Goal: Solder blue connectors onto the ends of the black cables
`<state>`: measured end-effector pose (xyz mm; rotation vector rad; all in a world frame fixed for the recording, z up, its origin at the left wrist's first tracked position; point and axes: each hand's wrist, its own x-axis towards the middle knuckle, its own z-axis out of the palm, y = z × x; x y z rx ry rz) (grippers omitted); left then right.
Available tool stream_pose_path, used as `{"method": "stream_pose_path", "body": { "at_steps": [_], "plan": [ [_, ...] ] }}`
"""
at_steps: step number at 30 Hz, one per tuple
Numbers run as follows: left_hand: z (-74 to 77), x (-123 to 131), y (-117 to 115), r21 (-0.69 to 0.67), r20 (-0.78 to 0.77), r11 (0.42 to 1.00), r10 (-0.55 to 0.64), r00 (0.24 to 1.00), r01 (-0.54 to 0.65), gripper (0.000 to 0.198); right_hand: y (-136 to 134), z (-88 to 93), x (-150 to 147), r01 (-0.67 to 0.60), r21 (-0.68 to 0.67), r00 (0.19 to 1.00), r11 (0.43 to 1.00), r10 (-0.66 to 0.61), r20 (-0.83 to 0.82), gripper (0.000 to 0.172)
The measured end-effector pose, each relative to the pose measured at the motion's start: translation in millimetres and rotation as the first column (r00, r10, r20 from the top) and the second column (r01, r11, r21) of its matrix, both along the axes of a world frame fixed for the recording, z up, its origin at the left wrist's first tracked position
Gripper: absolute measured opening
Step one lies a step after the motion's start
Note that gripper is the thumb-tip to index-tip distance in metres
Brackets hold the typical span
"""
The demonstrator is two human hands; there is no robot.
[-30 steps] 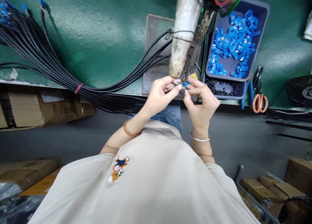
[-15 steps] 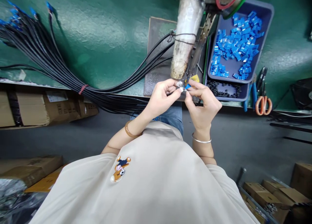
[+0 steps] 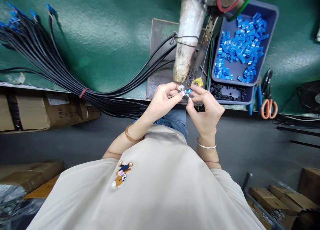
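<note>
My left hand is closed in a pinch on the end of a black cable, where silvery-white foil or stripped wire shows at the fingertips. Close against it, my right hand pinches a small blue connector between thumb and fingers. The wire end and the connector meet, or nearly so, just under the narrow tip of a dark metal arm. Whether the tip touches the connector I cannot tell. Left of that arm hangs a white, scorched, wrapped tube.
A bundle of black cables, tied with a red band, runs along the left. At right are a tray of blue connectors, a lower tray of small black parts, orange-handled scissors and blue-handled pliers.
The view has shifted slightly. The wire end and blue connector now show more plainly between my fingertips, right under the metal tip. Both hands keep their pinch.
</note>
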<state>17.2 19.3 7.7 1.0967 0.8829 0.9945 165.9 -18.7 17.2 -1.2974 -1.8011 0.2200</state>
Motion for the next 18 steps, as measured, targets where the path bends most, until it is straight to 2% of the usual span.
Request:
{"method": "stream_pose_path", "body": {
  "at_steps": [6,13,18],
  "plan": [
    [-1.4,-0.3,-1.4,-0.010,-0.032,1.000,-0.007,0.999,0.006,0.010,-1.5,-2.4,2.6,-0.013,-0.022,1.000,1.000,0.013,0.002,0.013],
    [-3.0,1.8,-1.6,0.068,-0.078,0.998,0.017,0.997,-0.011,0.009,0.6,-2.2,2.5,0.027,0.001,0.999,1.000,-0.027,0.025,0.011],
    [-2.2,2.8,-1.2,0.074,-0.077,0.997,0.026,0.997,-0.020,0.008,2.6,-1.7,1.3,0.036,0.013,0.999,0.999,-0.036,0.014,0.010]
  ]
}}
